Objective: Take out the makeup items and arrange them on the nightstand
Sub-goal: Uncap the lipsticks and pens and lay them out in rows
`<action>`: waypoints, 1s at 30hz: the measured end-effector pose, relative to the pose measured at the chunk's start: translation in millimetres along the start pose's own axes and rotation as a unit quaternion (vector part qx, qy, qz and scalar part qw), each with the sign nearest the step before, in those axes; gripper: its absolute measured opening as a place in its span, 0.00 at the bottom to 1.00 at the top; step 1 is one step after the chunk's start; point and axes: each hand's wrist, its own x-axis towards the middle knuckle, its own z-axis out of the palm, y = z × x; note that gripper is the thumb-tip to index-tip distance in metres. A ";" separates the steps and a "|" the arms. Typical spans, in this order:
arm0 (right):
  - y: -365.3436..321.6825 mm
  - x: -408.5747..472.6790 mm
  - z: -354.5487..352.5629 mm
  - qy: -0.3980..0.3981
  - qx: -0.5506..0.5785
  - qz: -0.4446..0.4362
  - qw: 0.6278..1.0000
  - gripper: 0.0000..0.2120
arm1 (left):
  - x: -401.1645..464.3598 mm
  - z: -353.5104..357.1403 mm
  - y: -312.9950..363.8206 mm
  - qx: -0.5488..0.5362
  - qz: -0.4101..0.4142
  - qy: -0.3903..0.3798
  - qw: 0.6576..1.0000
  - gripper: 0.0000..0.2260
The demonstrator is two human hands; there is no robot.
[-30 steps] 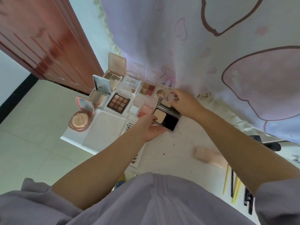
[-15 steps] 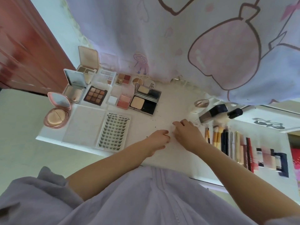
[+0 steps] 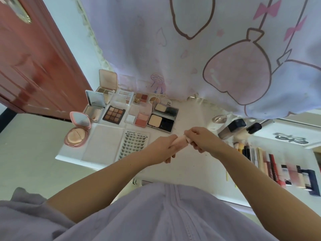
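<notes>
White nightstand top (image 3: 187,167): open palettes clustered at back-left, under the hanging cartoon-print curtain (image 3: 173,49). Round pink cushion compact (image 3: 76,136) at far left edge. Clear XOYO false-lash tray (image 3: 133,145) in front of the nine-pan brown eyeshadow palette (image 3: 113,114). Black-cased powder compact (image 3: 163,120) right of the palettes. Left hand (image 3: 163,146) and right hand (image 3: 202,139) meet mid-table on a pale pink tube (image 3: 179,141). Row of brushes and lipstick sticks (image 3: 264,159) along the right.

The person wears a loose lilac top (image 3: 156,214) with a centre zip, sleeves pushed up, forearms bare.
</notes>
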 end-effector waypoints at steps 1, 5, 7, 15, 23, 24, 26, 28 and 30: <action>-1.9 -1.5 -3.4 0.001 -0.006 -0.026 1.000 0.13 | -1.0 -6.3 3.2 -0.085 -0.021 -0.027 0.996 0.15; -9.7 -9.6 -19.7 -0.040 -0.032 -0.109 0.993 0.08 | -1.6 -35.4 3.5 -0.282 -0.053 -0.148 0.947 0.18; -10.9 -12.7 -26.7 -0.061 -0.025 -0.126 0.990 0.07 | -1.0 -44.5 0.1 -0.364 -0.088 -0.197 0.906 0.17; 3.6 -7.2 -68.6 0.048 0.141 -0.102 0.984 0.10 | 14.3 -26.2 -13.3 -0.490 -0.219 -0.104 0.837 0.13; -6.0 61.2 -99.2 0.141 -0.055 -0.060 0.987 0.11 | 85.3 0.4 27.7 -0.377 -0.241 0.059 0.892 0.14; -8.1 73.0 -101.7 0.140 -0.085 -0.057 0.985 0.11 | 93.0 2.6 29.6 -0.367 -0.249 0.072 0.894 0.14; -11.4 95.2 -104.8 0.124 -0.120 -0.044 0.984 0.11 | 102.7 6.7 32.4 -0.362 -0.272 0.087 0.887 0.13; -12.7 115.5 -104.8 0.095 -0.136 -0.023 0.986 0.12 | 109.0 10.2 31.9 -0.375 -0.300 0.096 0.872 0.10; -13.7 134.1 -101.6 0.061 -0.155 -0.007 0.986 0.12 | 112.0 12.9 30.1 -0.401 -0.328 0.114 0.848 0.09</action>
